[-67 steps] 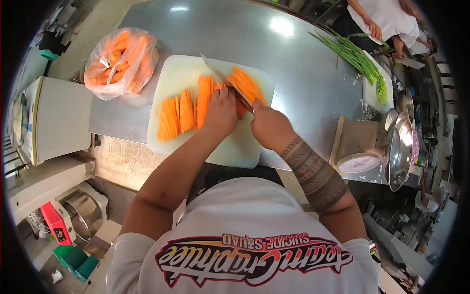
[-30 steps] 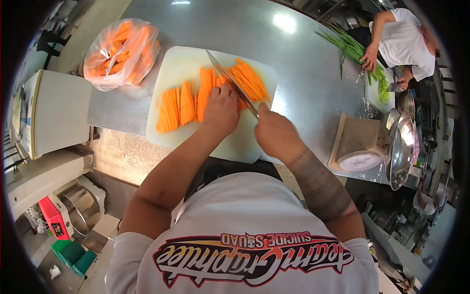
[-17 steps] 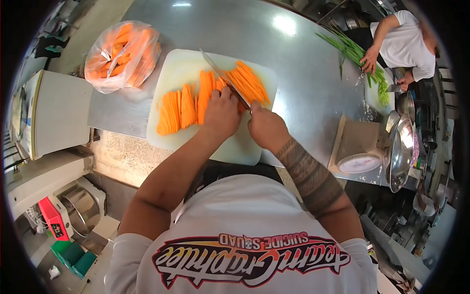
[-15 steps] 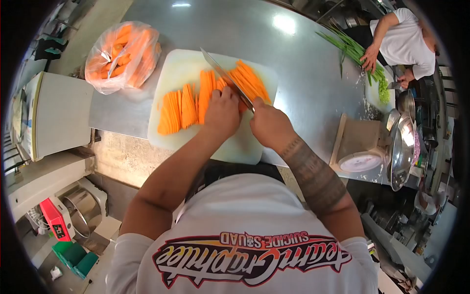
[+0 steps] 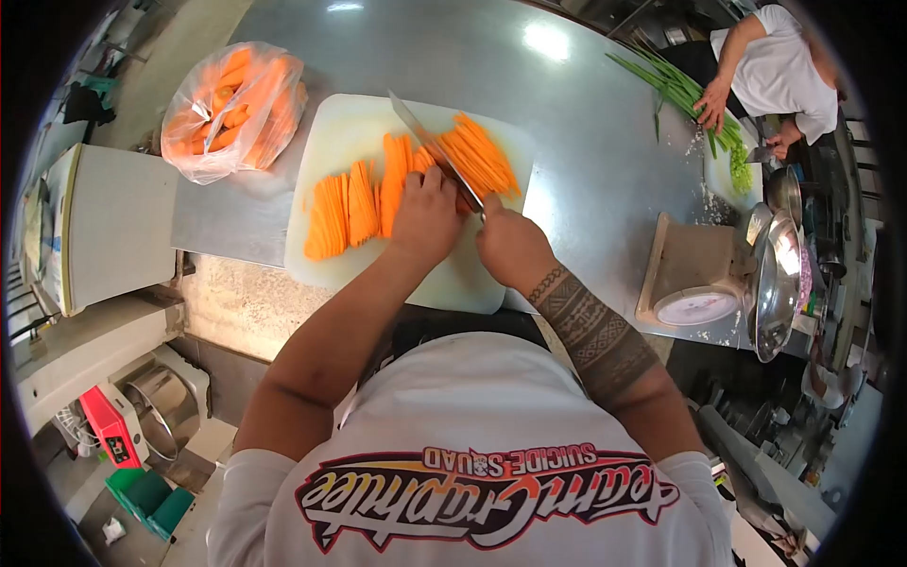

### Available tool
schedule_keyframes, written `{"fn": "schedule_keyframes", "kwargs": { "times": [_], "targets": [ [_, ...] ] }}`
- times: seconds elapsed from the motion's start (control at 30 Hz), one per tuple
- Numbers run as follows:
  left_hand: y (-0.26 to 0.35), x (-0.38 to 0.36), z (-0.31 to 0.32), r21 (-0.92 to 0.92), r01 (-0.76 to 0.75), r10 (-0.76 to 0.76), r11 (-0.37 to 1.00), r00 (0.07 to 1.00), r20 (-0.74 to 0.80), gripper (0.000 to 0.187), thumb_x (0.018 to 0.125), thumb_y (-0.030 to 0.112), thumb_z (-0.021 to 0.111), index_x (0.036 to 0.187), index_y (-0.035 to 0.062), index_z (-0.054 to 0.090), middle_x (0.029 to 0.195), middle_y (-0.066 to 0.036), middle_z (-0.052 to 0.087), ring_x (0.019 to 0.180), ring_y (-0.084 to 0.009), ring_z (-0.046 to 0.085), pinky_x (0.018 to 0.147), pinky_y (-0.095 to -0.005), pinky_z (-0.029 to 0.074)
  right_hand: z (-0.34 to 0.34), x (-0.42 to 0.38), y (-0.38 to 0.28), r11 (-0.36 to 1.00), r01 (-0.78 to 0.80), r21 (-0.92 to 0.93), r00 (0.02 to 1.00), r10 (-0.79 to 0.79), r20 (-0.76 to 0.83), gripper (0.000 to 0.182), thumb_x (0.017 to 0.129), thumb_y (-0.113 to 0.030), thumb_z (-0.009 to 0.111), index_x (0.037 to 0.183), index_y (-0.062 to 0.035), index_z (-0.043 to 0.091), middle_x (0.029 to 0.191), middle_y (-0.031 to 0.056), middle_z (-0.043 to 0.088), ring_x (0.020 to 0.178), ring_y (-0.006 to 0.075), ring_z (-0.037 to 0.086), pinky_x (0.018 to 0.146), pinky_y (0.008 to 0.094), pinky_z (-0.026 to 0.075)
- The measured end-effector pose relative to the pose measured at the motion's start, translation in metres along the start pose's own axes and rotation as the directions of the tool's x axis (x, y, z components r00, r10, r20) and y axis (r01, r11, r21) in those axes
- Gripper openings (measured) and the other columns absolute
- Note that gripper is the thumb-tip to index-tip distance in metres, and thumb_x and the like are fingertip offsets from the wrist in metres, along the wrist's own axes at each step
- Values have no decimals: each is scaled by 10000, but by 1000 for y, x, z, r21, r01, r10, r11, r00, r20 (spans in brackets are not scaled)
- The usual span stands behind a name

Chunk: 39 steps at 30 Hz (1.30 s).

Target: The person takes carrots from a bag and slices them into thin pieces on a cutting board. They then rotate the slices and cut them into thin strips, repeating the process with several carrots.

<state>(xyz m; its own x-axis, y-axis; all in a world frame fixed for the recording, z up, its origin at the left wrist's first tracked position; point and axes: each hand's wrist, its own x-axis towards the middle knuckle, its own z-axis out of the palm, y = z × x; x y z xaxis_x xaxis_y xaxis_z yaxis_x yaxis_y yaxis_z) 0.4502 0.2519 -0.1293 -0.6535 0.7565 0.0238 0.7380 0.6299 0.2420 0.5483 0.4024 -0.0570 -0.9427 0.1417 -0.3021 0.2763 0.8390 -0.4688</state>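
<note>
My right hand (image 5: 510, 243) is wrapped round the handle of a kitchen knife (image 5: 430, 142), whose blade slants up and left across the carrots. Under the curled fingers of my left hand (image 5: 428, 213) lie carrot slices, pressed to the board right beside the blade. Cut carrot strips (image 5: 482, 156) fan out on the right of the knife. Stacks of sliced carrot (image 5: 328, 215) stand in rows at the left. All of it rests on a white cutting board (image 5: 331, 128). My left fingertips and the slices beneath them are partly hidden.
A clear plastic bag of whole carrots (image 5: 231, 113) sits beyond the board's left side. At the right stand a kitchen scale (image 5: 694, 274) and metal bowls (image 5: 777, 283). A co-worker (image 5: 779, 76) cuts green onions (image 5: 675, 90) on another board at the far right.
My right hand and the knife have shifted slightly down and left, with the blade still against the carrots. My left hand stays nearly in place. The co-worker's hands have barely moved.
</note>
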Motion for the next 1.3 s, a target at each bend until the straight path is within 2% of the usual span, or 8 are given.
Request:
{"fn": "schedule_keyframes", "kwargs": {
  "times": [0.17, 0.33, 0.43, 0.63, 0.8, 1.0, 1.13, 1.3],
  "targets": [
    [-1, 3, -11, 42, 29, -28, 999, 999, -24, 412, 931, 318, 725, 1191, 0, 693, 1194, -172, 632, 1141, -346, 530, 1013, -447, 433, -56, -8, -28, 999, -37, -38, 992, 41, 115, 281, 936, -106, 597, 1158, 47, 515, 901, 284, 721, 874, 465, 724, 785, 560, 575],
    [-3, 3, -3, 122, -83, 86, 989, 996, -15, 384, 930, 284, 721, 1179, -7, 691, 1190, -177, 635, 1131, -352, 542, 999, -451, 450, 4, 15, -1, 1000, -16, 9, 1000, 16, -7, 263, 940, -121, 602, 1135, 31, 516, 907, 284, 723, 883, 463, 726, 796, 559, 574],
    [-2, -4, -16, -153, 14, -31, 988, 994, -108, 350, 932, 234, 679, 1183, -10, 688, 1204, -172, 635, 1142, -364, 561, 1006, -467, 455, 6, 16, -6, 999, 0, 36, 1000, 1, -26, 255, 939, -120, 600, 1125, 33, 517, 907, 291, 720, 883, 465, 725, 793, 557, 575],
    [-8, 2, -16, -35, 134, -138, 990, 963, -230, 348, 936, 189, 590, 1221, 6, 666, 1181, -166, 630, 1175, -367, 581, 1034, -507, 439, -2, 8, -14, 1000, -14, -23, 1000, 14, 18, 256, 943, -121, 597, 1133, 32, 521, 937, 283, 727, 902, 457, 731, 808, 549, 580],
    [-5, 3, -17, 21, 153, -150, 988, 981, -123, 369, 958, 219, 579, 1278, 46, 643, 1198, -148, 612, 1204, -335, 562, 1124, -493, 380, -60, -31, -39, 993, -104, -60, 987, 111, 120, 265, 951, -124, 604, 1159, 25, 537, 987, 272, 739, 924, 443, 742, 829, 533, 592],
    [-12, 10, -6, 22, 130, -119, 991, 957, -266, 356, 916, 177, 597, 1213, -17, 633, 1155, -175, 621, 1137, -360, 597, 1070, -501, 433, -2, 8, -17, 998, 21, -66, 1000, -22, -17, 265, 953, -116, 588, 1149, 46, 519, 918, 276, 723, 889, 469, 725, 805, 557, 578],
    [-7, 3, -14, 47, 152, -145, 987, 982, -121, 399, 953, 222, 569, 1289, 14, 623, 1199, -148, 603, 1196, -327, 574, 1148, -508, 371, -58, -22, -46, 991, -87, -102, 984, 102, 146, 261, 963, -116, 565, 1169, 42, 532, 940, 264, 742, 896, 451, 742, 829, 550, 586],
    [-8, 6, -7, 39, 162, -154, 986, 976, -152, 385, 974, 234, 563, 1289, 21, 623, 1202, -143, 599, 1195, -320, 572, 1158, -509, 365, -5, 9, -20, 996, -35, -77, 999, 38, 30, 271, 974, -133, 562, 1179, 40, 524, 953, 259, 745, 947, 448, 742, 851, 542, 584]
  ]
}}
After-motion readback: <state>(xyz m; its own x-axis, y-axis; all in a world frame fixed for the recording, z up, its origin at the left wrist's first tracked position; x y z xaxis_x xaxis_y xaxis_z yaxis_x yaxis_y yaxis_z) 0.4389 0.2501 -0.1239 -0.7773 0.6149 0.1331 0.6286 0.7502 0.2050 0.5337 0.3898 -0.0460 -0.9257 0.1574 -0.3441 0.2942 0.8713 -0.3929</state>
